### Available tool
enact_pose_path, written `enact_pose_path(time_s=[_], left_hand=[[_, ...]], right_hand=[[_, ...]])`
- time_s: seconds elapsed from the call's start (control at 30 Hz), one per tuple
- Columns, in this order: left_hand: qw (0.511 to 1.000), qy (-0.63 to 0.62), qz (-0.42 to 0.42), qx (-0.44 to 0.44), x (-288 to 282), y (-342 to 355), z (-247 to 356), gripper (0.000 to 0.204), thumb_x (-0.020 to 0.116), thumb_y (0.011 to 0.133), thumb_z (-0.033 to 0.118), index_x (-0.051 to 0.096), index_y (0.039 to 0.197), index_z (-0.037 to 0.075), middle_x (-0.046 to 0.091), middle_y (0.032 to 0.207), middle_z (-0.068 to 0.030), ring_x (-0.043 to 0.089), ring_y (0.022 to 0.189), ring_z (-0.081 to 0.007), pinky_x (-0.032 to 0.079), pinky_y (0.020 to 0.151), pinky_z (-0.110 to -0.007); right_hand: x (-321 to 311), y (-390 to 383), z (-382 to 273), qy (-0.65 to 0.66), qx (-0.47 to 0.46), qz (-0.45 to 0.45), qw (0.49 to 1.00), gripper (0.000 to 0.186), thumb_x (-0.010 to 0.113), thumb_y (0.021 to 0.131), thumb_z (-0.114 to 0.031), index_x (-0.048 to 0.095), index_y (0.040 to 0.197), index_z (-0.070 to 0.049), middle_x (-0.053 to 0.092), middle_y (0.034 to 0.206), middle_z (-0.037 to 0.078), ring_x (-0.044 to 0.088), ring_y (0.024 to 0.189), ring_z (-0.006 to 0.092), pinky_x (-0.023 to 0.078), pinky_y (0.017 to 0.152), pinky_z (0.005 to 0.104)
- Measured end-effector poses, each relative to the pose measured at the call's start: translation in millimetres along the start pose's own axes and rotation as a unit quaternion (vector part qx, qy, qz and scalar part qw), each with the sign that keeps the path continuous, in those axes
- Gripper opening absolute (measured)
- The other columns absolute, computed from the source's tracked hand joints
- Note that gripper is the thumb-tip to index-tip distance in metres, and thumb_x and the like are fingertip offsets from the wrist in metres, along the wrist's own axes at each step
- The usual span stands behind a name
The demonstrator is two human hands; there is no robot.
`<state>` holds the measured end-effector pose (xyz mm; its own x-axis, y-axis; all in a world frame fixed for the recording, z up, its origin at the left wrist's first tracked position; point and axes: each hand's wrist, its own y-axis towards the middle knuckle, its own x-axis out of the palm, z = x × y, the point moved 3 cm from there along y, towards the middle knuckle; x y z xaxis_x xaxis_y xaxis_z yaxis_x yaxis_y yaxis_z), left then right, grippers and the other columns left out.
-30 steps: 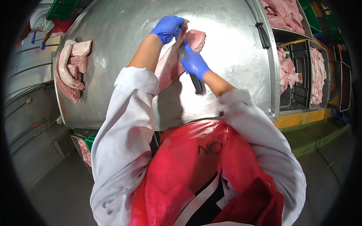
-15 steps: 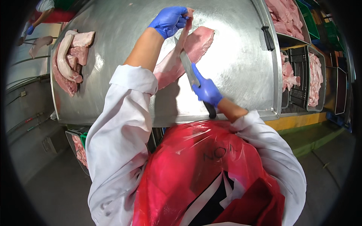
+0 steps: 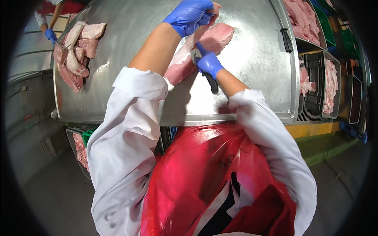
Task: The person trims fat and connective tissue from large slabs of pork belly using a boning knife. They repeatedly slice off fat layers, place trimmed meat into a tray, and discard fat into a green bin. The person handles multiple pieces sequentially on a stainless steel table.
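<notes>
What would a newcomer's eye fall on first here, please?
Probably the glossy red plastic apron, lower middle. Above it, over the shiny metal table, the blue-gloved left hand holds part of a long pink piece of meat, and the blue-gloved right hand grips a black-handled knife. A pile of pink meat lies by the table's left edge.

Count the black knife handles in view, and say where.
2: the held handle jutting from the right hand, and a loose handle near the right edge of the table. More may be hidden.
</notes>
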<state>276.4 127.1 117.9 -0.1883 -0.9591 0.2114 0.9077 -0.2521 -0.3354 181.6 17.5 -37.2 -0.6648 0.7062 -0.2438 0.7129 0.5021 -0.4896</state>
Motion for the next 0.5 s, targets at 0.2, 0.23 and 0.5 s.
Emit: enact_pose_path(time_s=[0.2,0.23,0.5], left_hand=[[0.997,-0.059,0.004,0.058,-24.3,-22.8,3.5,0.009,0.059,0.089,0.012,0.066,0.084,0.008,0.059,0.074,-0.001,0.056,0.068,-0.0136,0.046,0.062,-0.028],[0.995,-0.066,-0.015,0.069,-25.1,-25.9,3.6,0.01,0.059,0.09,0.013,0.066,0.084,0.008,0.059,0.074,-0.0007,0.056,0.068,-0.0133,0.046,0.062,-0.028],[0.992,-0.071,0.05,0.09,-16.5,-78.1,21.8,0.013,0.055,0.092,0.013,0.065,0.085,0.008,0.059,0.073,0.0007,0.054,0.065,-0.0111,0.043,0.059,-0.024]], right_hand=[[34.6,-98.0,29.8,0.056,-0.088,-0.039,0.994,0.072,0.048,0.093,-0.016,0.016,0.158,-0.02,0.065,0.072,0.019,0.065,0.057,0.0298,0.055,0.059,0.042],[32.5,-91.2,28.6,0.025,-0.054,-0.038,0.997,0.075,0.049,0.093,-0.015,0.014,0.158,-0.021,0.065,0.073,0.02,0.065,0.057,0.0296,0.056,0.059,0.0419],[54.0,-55.7,-10.8,-0.1,0.0,-0.03,0.995,0.077,0.044,0.093,-0.019,0.004,0.159,-0.022,0.066,0.076,0.025,0.068,0.064,0.0371,0.057,0.068,0.0473]])
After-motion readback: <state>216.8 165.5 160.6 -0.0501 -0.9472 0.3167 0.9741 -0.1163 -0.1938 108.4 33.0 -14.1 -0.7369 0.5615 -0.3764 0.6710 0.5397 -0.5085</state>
